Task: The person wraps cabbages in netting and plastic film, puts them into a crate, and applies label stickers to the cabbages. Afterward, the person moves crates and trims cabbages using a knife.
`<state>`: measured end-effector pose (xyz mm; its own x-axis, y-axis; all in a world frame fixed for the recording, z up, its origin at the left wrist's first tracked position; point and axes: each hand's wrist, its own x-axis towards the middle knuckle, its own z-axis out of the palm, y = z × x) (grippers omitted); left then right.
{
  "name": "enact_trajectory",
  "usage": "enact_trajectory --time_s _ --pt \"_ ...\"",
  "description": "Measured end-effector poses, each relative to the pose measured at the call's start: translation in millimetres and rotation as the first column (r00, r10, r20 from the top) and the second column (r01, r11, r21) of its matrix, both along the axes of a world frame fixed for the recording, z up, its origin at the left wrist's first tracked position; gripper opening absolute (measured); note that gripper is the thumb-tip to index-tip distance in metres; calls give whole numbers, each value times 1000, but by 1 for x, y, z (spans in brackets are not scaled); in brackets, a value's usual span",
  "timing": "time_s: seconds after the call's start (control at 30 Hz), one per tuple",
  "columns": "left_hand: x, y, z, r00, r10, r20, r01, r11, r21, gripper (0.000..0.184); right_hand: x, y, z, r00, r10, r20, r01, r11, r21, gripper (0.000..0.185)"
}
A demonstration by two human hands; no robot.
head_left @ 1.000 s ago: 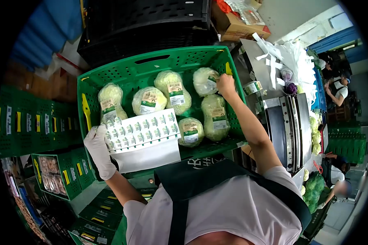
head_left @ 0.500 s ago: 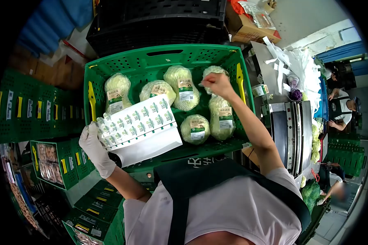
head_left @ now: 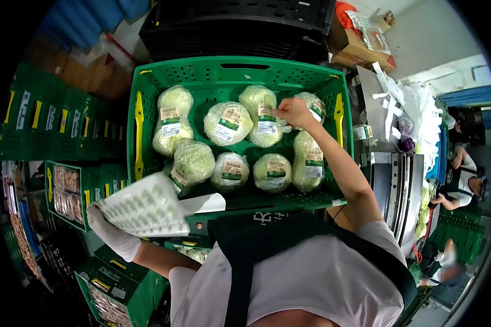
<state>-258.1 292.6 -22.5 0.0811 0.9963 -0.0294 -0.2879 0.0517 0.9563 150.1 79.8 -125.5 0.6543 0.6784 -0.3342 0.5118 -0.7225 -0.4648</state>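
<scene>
Sheet moved: the white rectangular sheet of small green-printed stickers (head_left: 142,210) has swung down-left since half a second ago, now tilted and motion-blurred over the near-left corner of the green perforated plastic crate (head_left: 193,66). That uncovers a pale-green wrapped round cabbage (head_left: 196,158) and a smaller wrapped cabbage (head_left: 240,177) in the near row. White-gloved left hand (head_left: 113,234) grips the sheet's left end; its fingers are mostly hidden behind, exact placement can't tell. Bare right hand (head_left: 297,113) has shifted left off the wrapped far-right cabbage (head_left: 310,100), whose green-banded label now partly shows; attention seems to have passed to the neighbouring tall wrapped cabbage (head_left: 249,99). Right fingers bunched, tips at that one's brown, green and white label (head_left: 266,118); touching or pinching, can't tell. All these cabbages lie inside the crate. Writing: several cabbage labels read 有机蔬菜 (organic vegetables); small print and barcodes too fine, sheet stickers too blurred. White characters on the dark green apron (head_left: 245,229) are cut off, unread. No brand legible.
</scene>
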Motion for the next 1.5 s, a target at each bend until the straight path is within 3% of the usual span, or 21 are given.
enact_trajectory --time_s 0.03,0.07,0.13,0.17,0.2,0.3,0.37,0.47,0.53,0.6,0.63,0.67,0.73,0.83,0.93,1.03,1.2,1.3,1.37,1.47,1.5 --pt "-4 -6 3 995 68 72 -61 994 -87 29 -15 5 14 950 -109 -294 146 983 109 30" --pt "-6 -10 6 981 138 140 -113 978 -173 35 -26 14 16 949 -102 -299 141 984 111 30" --pt "-49 13 -15 786 -79 613 214 965 -151 35 -50 35 14 757 -67 -650 406 828 387 21" --pt "-111 56 -44 721 -529 447 619 782 -73 34 -62 44 11 743 -68 -666 422 820 387 20" --pt "-114 55 -42 727 -527 440 613 787 -70 34 -72 53 9 731 -67 -680 436 812 389 21" --pt "-116 39 -36 978 -142 153 157 984 -90 29 -81 63 -29 953 -98 -286 220 873 435 25" --pt "-75 4 -5 973 224 -53 -225 974 -30 30 -77 64 -33 999 -48 -19 52 949 311 31" --pt "-83 7 -24 921 388 40 -388 922 -6 33 -60 60 -13 999 32 -28 -28 991 134 37" --pt "-68 -15 13 972 188 141 -160 969 -186 35 -50 64 5 983 168 77 -162 983 -83 36" --pt "-66 -13 9 974 222 32 -216 966 -142 33 -58 81 26 985 132 -112 -139 989 -60 29" --pt "-62 -12 6 963 250 -100 -253 967 -18 28 -61 92 23 929 173 -326 -111 974 199 25" --pt "-85 1 -7 963 98 -249 -93 995 32 21 -66 103 20 820 257 -511 -15 903 430 22" --pt "-93 10 -22 846 -8 -534 30 999 32 21 -84 141 11 773 320 -547 84 804 589 23" --pt "-83 7 -28 769 -163 -618 179 983 -37 17 -94 193 -19 741 341 -578 83 808 583 22" --pt "-58 -3 -13 708 -346 -616 273 938 -213 14 -106 222 -40 817 323 -478 -31 852 522 19" --pt "-53 -3 -22 668 -475 -573 425 876 -229 8 -109 230 -58 924 356 -136 -250 836 488 24" --pt "-27 -8 -15 683 -553 -478 517 828 -219 22 -93 219 -58 815 459 354 -578 698 423 17" --pt "-6 -16 1 712 -547 -441 498 836 -232 23 -113 189 -7 874 482 57 -444 747 494 19" --pt "10 -23 5 756 -524 -392 460 851 -252 22 -136 168 38 772 404 -491 -157 869 469 26" --pt "28 -31 2 718 -507 -477 494 854 -163 17 -162 127 86 537 584 -609 -215 793 571 41" --pt "37 -39 9 739 -471 -482 473 872 -128 11 -168 114 102 595 621 -510 -260 750 609 38"
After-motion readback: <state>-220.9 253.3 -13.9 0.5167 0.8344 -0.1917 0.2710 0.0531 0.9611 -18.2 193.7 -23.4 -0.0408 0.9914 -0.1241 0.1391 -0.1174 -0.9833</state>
